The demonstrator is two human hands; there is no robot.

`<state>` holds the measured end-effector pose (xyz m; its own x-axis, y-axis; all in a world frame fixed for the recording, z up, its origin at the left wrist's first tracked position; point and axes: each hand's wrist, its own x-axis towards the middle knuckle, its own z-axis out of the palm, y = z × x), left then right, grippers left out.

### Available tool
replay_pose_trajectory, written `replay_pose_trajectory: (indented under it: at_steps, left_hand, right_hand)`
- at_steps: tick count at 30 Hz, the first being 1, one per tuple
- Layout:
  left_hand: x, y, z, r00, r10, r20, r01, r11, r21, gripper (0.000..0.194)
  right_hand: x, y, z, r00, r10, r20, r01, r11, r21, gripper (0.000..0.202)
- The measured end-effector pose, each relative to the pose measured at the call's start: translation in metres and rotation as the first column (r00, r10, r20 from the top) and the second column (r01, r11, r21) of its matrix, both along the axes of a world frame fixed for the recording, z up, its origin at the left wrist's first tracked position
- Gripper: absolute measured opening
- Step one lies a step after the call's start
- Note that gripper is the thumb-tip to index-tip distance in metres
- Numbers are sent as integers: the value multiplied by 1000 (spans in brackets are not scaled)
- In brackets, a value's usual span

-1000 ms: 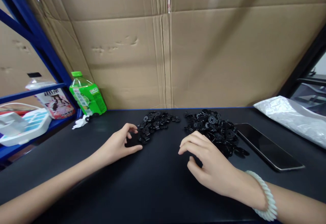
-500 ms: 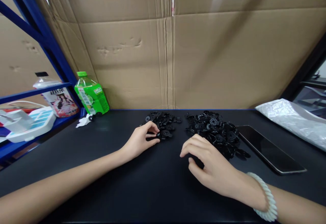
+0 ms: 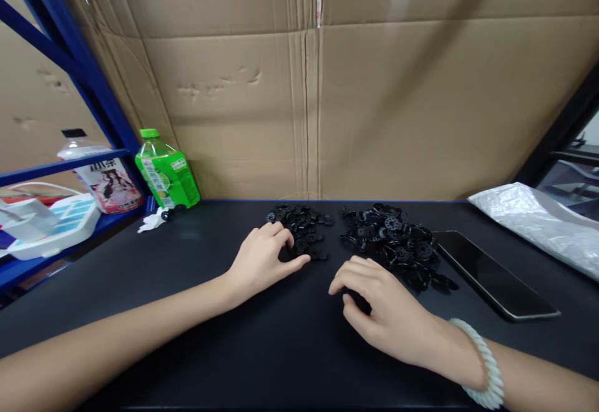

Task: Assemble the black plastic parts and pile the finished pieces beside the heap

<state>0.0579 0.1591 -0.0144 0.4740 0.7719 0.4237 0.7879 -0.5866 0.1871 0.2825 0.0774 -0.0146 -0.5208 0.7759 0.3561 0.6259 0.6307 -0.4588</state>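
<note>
On the black table, my left hand rests at the near left edge of the smaller pile of black plastic parts. Its thumb is stretched out, apart from the curled fingers, and nothing shows held between them. My right hand hovers in front of the larger pile of black parts, fingers bent and thumb apart, with no object visible in it. A pale twisted band circles the right wrist.
A dark phone lies right of the larger pile, beside a silvery plastic bag. At the left stand a green bottle, crumpled white tissue and a blue shelf frame with a power strip. Cardboard stands behind.
My left hand has moved slightly right, its thumb and fingers spreading from a near-pinch around a small black part. A black part now shows beyond its thumb. My right hand has barely moved.
</note>
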Motion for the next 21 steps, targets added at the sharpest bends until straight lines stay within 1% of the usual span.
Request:
replay_pose_trajectory:
  at_steps: [3, 5, 8, 10, 12, 13, 14, 15, 16, 17, 18, 19, 20, 21]
  left_hand:
    - [6, 7, 2, 999, 22, -43, -20, 999, 32, 36]
    - [10, 12, 2, 998, 25, -52, -23, 999, 40, 35]
    - [14, 19, 4, 999, 12, -32, -10, 999, 33, 27]
    - [16, 21, 7, 1000, -15, 8, 14, 1000, 23, 20]
    - [18, 16, 11, 996, -56, 73, 55, 998, 14, 14]
    - [19, 11, 13, 990, -82, 111, 81, 997, 10, 13]
    - [21, 4, 14, 983, -110, 149, 110, 994, 9, 13]
    - [22, -5, 14, 971, -142, 193, 145, 989, 2, 13]
    - [24, -15, 14, 958, -173, 230, 179, 984, -6, 13]
    - [26, -25, 13, 936, -205, 286, 218, 976, -14, 13]
    - [28, -35, 11, 871, -248, 425, 296, 954, -52, 11]
    - [30, -44, 8, 804, -258, 536, 349, 934, -74, 9]
    - [31, -52, 4, 753, -254, 607, 385, 918, -92, 10]
    - [31, -58, 1, 713, -244, 658, 409, 907, -106, 11]
  right_hand:
    - [0, 0, -2, 1000, 5, 3, -5, 1000, -8, 25]
    - [0, 0, -2, 1000, 5, 3, -5, 1000, -10, 24]
    - [0, 0, 0, 1000, 8, -10, -8, 1000, -7, 25]
    - [0, 1, 1, 999, 3, -46, -4, 1000, -15, 25]
    - [1, 2, 1, 990, -40, -136, 29, 996, -83, 25]
    - [1, 4, 1, 974, -78, -214, 44, 986, -159, 26]
    - [1, 5, 1, 942, -127, -310, 43, 963, -265, 27]
    - [2, 6, 1, 891, -184, -416, 5, 918, -396, 28]
    - [2, 7, 0, 818, -242, -522, -84, 847, -524, 27]
    - [2, 8, 0, 735, -295, -611, -216, 752, -623, 25]
    - [2, 8, -1, 652, -339, -678, -363, 646, -672, 23]
    - [1, 8, -1, 580, -372, -725, -496, 544, -677, 22]
    - [0, 7, -1, 521, -395, -757, -597, 465, -654, 22]
    - [-2, 6, -1, 473, -406, -782, -665, 417, -619, 21]
